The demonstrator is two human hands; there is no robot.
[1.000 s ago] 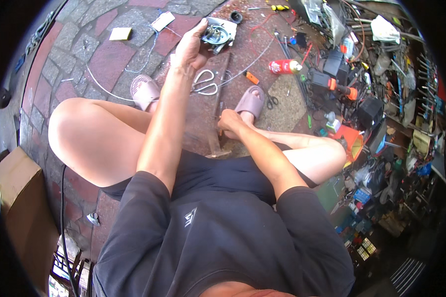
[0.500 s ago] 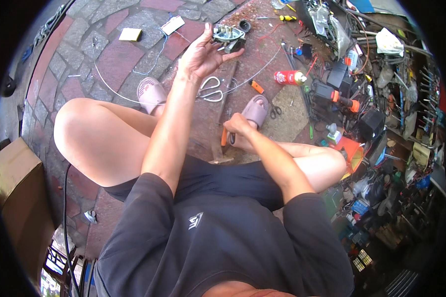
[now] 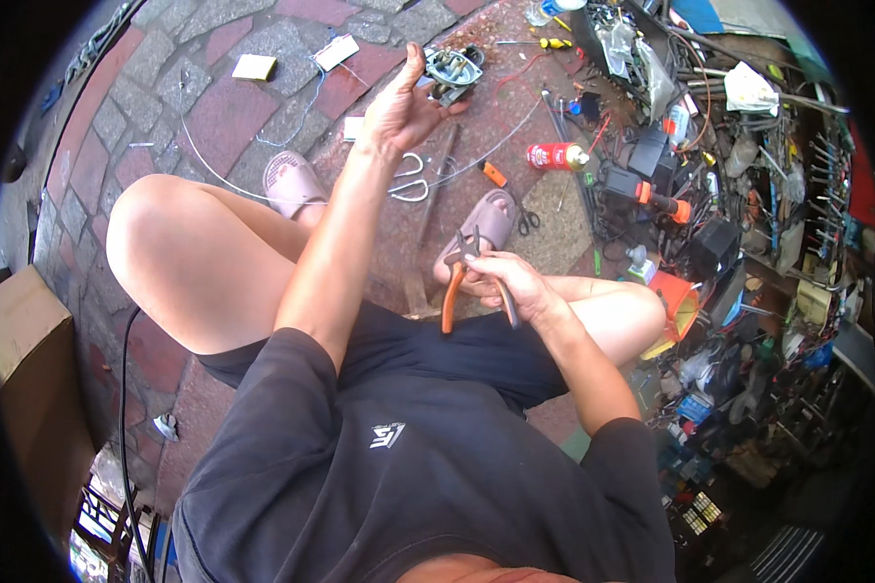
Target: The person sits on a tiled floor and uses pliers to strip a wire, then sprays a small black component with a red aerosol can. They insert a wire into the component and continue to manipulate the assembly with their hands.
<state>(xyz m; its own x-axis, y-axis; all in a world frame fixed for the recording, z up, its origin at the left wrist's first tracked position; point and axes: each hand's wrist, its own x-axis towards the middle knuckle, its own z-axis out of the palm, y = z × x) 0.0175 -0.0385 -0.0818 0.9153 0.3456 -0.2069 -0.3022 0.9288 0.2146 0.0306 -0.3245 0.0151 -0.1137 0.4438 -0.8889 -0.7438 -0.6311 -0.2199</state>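
Note:
Stretched out ahead, my left hand (image 3: 399, 117) holds a metal carburetor (image 3: 453, 68) on its fingers. The carburetor's open oval face points up, and the thumb stands clear of it. My fingertips beneath it are mostly hidden. Close to my right foot, my right hand (image 3: 517, 282) is closed round a pair of pliers (image 3: 452, 296) with orange handles. Their jaws point away from me, over the sandal, and the handles are spread. White-handled scissors (image 3: 410, 187) lie on the ground between my feet, with a thin pale cable (image 3: 496, 146) beside them.
A red spray can (image 3: 554, 155), an orange lighter-like piece (image 3: 494, 174) and small black scissors (image 3: 528, 222) lie right of centre. Dense tools and parts fill the right side, with an orange container (image 3: 673, 299). A cardboard box (image 3: 34, 340) stands at the left.
My right hand has lifted the pliers off the ground beside my foot and turned them, handles now spread. My left hand has tilted the carburetor slightly.

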